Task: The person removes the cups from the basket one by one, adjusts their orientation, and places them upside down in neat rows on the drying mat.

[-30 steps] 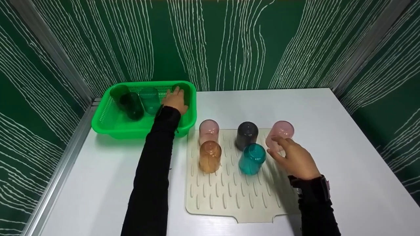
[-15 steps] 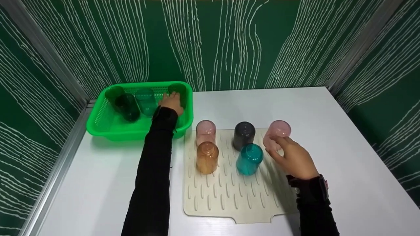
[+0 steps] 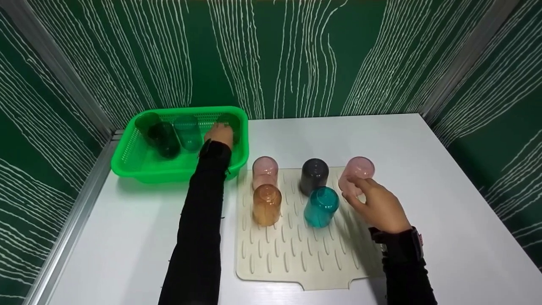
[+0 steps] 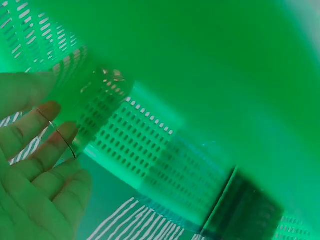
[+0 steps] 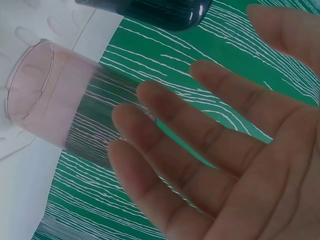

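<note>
My left hand [image 3: 220, 134] reaches into a green plastic basket [image 3: 169, 174] and grips a see-through glass [image 4: 97, 97] at its right end. Thumb and fingers meet at the glass's rim in the left wrist view; its true colour is lost in the green light. My right hand [image 3: 379, 207], fingers spread and relaxed, is right by a pink glass [image 3: 360, 166] upside down on a cream draining mat [image 3: 313, 271]. Fingertips overlap that glass in the right wrist view. Also upside down on the mat are another pink glass [image 3: 265, 166], an amber one, a dark grey one and a teal one.
Several more glasses [image 3: 188, 133] lie in the basket's left and middle. The basket stands at the back left of a white table [image 3: 127, 254]. Green walls [image 3: 296, 55] with white wavy lines enclose the table at the back and sides.
My left fingers, stretched forward earlier, have curled down onto the glass in the basket. The view has shifted slightly. My right hand stays beside the pink glass.
</note>
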Action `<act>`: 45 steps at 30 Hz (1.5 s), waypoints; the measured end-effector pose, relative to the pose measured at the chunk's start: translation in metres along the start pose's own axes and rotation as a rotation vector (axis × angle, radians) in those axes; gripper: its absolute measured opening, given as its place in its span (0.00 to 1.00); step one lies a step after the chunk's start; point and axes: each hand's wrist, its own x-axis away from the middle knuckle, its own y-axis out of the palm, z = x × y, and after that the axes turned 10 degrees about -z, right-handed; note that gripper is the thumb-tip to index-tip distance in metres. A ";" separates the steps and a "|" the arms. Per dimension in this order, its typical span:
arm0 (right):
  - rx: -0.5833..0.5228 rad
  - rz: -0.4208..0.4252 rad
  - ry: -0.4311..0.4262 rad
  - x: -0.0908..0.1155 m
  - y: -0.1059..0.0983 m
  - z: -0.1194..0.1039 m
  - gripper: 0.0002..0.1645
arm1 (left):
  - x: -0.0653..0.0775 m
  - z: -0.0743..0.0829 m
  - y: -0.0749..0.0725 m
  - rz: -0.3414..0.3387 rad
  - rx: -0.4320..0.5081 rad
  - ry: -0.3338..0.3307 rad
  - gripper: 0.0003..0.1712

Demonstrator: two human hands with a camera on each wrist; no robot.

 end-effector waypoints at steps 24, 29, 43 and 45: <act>-0.016 0.016 0.006 0.004 -0.003 0.000 0.28 | 0.016 -0.003 0.003 0.160 0.043 -0.021 0.14; -0.017 0.005 0.013 0.004 -0.005 -0.001 0.28 | 0.021 -0.006 -0.002 0.153 0.119 0.035 0.13; -0.013 0.006 -0.010 0.002 -0.004 0.000 0.27 | 0.068 0.015 -0.031 0.469 0.163 0.147 0.16; -0.015 0.000 -0.008 0.003 -0.004 -0.001 0.28 | 0.077 0.020 -0.033 0.531 0.173 0.181 0.14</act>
